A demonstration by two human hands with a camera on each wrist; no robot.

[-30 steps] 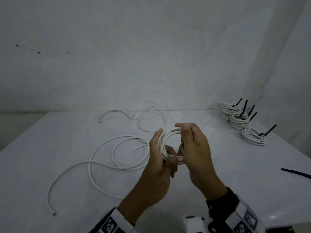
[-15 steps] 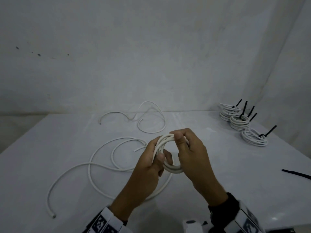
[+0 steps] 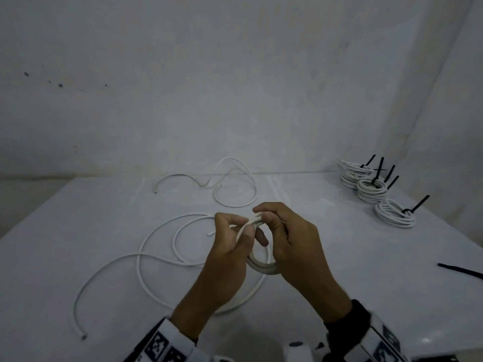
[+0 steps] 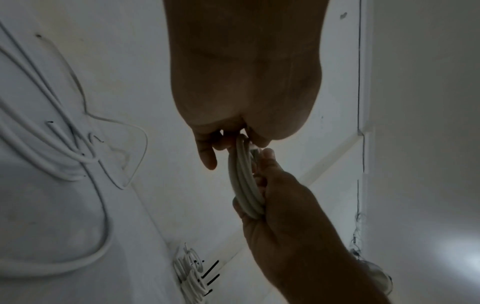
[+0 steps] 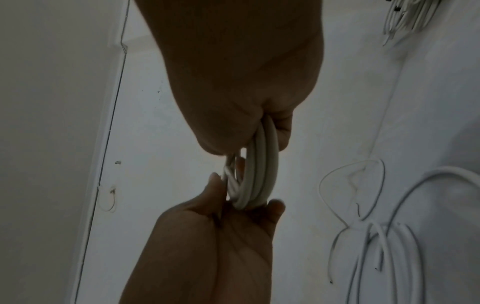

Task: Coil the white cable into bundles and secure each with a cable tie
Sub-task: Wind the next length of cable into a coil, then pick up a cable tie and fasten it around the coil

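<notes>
Both hands hold a small coil of white cable (image 3: 261, 265) above the middle of the table. My left hand (image 3: 244, 227) pinches the coil's left side near the top. My right hand (image 3: 269, 218) curls over the top and right side. In the left wrist view the coil (image 4: 244, 181) stands edge-on between my left fingers (image 4: 207, 152) and the right hand (image 4: 280, 205). In the right wrist view the coil (image 5: 259, 174) shows several turns gripped by both hands. The cable's loose tail (image 3: 141, 273) trails from under the hands across the table to a free end (image 3: 83, 336).
Another loose white cable (image 3: 235, 184) lies at the back of the white table (image 3: 78, 218). Several tied bundles (image 3: 371, 190) with black ties sticking up stand at the back right. A single black cable tie (image 3: 460, 274) lies near the right edge. A wall runs close behind.
Both hands have sunk a little toward the table and come closer together. The coil has tilted flatter, and the loose tail now runs beneath the hands.
</notes>
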